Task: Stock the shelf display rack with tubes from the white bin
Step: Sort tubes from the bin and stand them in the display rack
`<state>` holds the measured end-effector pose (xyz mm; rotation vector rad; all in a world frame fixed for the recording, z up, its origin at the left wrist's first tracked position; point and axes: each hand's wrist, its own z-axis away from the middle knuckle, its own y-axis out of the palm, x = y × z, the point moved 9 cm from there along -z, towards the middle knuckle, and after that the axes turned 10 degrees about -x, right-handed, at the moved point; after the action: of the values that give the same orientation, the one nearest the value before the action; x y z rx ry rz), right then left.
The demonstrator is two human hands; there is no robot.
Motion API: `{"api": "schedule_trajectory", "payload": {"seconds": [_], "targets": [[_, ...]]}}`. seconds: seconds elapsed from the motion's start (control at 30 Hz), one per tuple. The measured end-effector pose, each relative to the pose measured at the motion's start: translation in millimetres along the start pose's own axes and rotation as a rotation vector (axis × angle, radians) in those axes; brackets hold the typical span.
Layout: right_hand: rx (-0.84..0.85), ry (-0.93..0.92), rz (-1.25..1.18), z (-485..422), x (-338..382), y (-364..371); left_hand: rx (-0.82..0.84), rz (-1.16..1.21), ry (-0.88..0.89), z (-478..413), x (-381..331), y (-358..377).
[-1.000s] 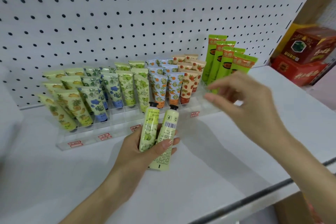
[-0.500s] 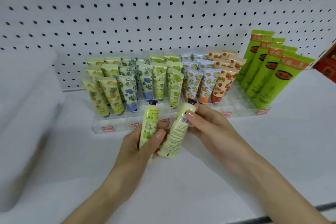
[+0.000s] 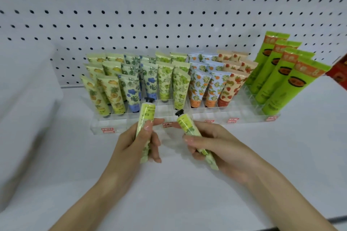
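Two green tubes now apart: left tube (image 3: 145,129) in left hand (image 3: 131,148), right tube (image 3: 195,137) gripped by right hand (image 3: 221,148).

Pale yellow-green with a black cap and green leaf print: tube in the left hand (image 3: 145,131). Same yellow-green, black cap, green sprig: tube in the right hand (image 3: 195,137). Clear rack (image 3: 187,120) with red-and-white labels along the near edge. From left to right in the rack: yellow fruit on cream (image 3: 110,95), blue flowers on pale green (image 3: 131,92), green grapes on lime (image 3: 180,88), oranges on light blue (image 3: 199,88), strawberries on peach (image 3: 231,88), bright green with orange bands (image 3: 285,80). White pegboard (image 3: 169,5) dotted with black holes. White shelf (image 3: 281,155). Red box (image 3: 339,73) at far right.
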<state>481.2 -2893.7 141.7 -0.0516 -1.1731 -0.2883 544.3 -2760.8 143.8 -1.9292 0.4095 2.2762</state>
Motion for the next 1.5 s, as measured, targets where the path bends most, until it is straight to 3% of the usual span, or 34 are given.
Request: {"api": "schedule_trajectory", "payload": {"seconds": [0.2,0.43,0.73,1.03,1.23,1.5], "targets": [[0.028,-0.106,0.221,4.9,18.6,-1.1,-0.003,0.017,0.011,0.4,-5.5,1.6],[-0.027,-0.090,0.248,2.3,35.9,-4.4,-0.044,0.055,0.031,-3.5,-12.3,-7.4],[0.150,-0.065,0.316,4.3,49.8,3.9,0.039,0.206,-0.120,-0.8,-1.2,2.8],[-0.184,-0.252,0.466,-2.6,80.3,-15.5,0.017,0.242,-0.135,-1.6,-0.4,2.5],[-0.205,-0.315,0.374,-0.6,109.9,-17.7,-0.050,0.320,-0.125,-3.4,-2.9,-5.2],[-0.205,-0.400,0.830,-3.4,146.3,4.5,-0.087,0.377,-0.101,-4.9,-8.5,-13.1]]}}
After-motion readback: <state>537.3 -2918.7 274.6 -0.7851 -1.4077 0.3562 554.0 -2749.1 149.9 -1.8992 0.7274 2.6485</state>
